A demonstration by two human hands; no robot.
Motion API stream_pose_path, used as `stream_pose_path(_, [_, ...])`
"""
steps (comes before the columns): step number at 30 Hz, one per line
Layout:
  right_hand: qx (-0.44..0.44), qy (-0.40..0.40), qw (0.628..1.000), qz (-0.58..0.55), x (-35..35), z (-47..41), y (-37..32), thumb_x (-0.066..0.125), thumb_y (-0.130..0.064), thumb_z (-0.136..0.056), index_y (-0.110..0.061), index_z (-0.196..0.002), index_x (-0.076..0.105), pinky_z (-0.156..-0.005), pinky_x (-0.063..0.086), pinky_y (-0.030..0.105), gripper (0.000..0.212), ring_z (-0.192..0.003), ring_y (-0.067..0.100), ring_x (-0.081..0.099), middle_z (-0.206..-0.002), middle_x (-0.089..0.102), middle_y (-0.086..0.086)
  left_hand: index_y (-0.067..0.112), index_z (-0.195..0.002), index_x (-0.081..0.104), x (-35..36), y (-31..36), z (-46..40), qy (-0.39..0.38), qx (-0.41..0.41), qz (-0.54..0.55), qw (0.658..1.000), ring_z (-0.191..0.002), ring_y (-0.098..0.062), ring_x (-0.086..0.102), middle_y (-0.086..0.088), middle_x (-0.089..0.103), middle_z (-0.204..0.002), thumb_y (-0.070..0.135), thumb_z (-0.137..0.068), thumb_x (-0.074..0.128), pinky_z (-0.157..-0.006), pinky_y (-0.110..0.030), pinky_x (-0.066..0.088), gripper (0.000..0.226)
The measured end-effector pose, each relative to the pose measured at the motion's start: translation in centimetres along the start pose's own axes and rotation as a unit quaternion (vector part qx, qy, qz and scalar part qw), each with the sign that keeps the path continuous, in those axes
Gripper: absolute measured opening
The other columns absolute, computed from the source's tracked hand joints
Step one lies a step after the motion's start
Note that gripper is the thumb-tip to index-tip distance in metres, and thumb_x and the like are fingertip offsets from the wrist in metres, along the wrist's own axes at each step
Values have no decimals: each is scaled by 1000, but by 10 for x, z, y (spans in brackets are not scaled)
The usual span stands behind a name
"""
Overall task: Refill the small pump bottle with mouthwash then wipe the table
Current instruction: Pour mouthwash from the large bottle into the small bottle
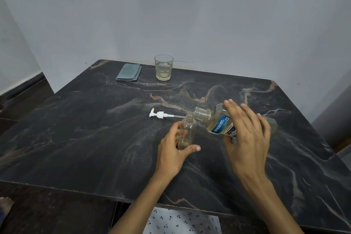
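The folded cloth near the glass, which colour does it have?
The folded cloth is blue-grey, plain with no pattern; the head view shows it.

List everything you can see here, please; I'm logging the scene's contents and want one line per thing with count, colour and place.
Small pump bottle: one, clear, a little pale liquid at the bottom, upright near the table's middle, open at the neck.
Mouthwash bottle: one, clear with pale yellow liquid and a blue label, tipped with its open mouth at the small bottle's neck.
Pump head: one, white, lying on the table just behind the small bottle.
Glass: one, clear, some pale liquid inside, at the far edge.
Cloth: one, grey-blue, folded, left of the glass.
Table: one, dark marble pattern.
Left hand: holds the small bottle.
Right hand: grips the mouthwash bottle.
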State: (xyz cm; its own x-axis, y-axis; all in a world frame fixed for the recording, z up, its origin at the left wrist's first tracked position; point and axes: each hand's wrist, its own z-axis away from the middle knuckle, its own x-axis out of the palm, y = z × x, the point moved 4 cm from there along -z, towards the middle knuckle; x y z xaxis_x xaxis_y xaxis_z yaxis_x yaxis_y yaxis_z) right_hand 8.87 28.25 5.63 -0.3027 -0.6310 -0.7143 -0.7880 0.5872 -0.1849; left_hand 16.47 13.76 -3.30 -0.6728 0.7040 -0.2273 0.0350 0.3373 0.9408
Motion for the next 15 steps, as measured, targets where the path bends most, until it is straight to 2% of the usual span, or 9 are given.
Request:
stream_pose_path(3, [-1, 0, 1000, -2, -1, 0, 0, 84, 13, -47, -19, -138, 41, -109, 16, 33, 106, -130, 22, 40, -138, 51, 0, 61, -105, 44, 0, 0, 0, 2, 2, 0, 1000, -108, -3, 59, 23, 60, -107, 34, -60, 85, -95, -38, 52, 67])
stream_pose_path(6, [-1, 3, 1000, -1, -2, 0, -1, 83, 14, -47, -17, -137, 46, -108, 18, 34, 102, -129, 22, 41, -137, 52, 1, 67, -102, 42, 0, 0, 0, 2, 1, -5, 1000, -106, -1, 59, 25, 59, -105, 35, -59, 85, -94, -36, 52, 68])
stream_pose_path(15, [-2, 2, 1000, 1, -3, -1, -2, 83, 15, -46, -15, -136, 48, -107, 19, 36, 101, -129, 25, 44, -137, 53, 2, 71, -101, 41, 0, 4, 1, 1, -2, 4, 1000, -106, -1, 60, 25, 60, -105, 53, -52, 77, -93, -38, 53, 64])
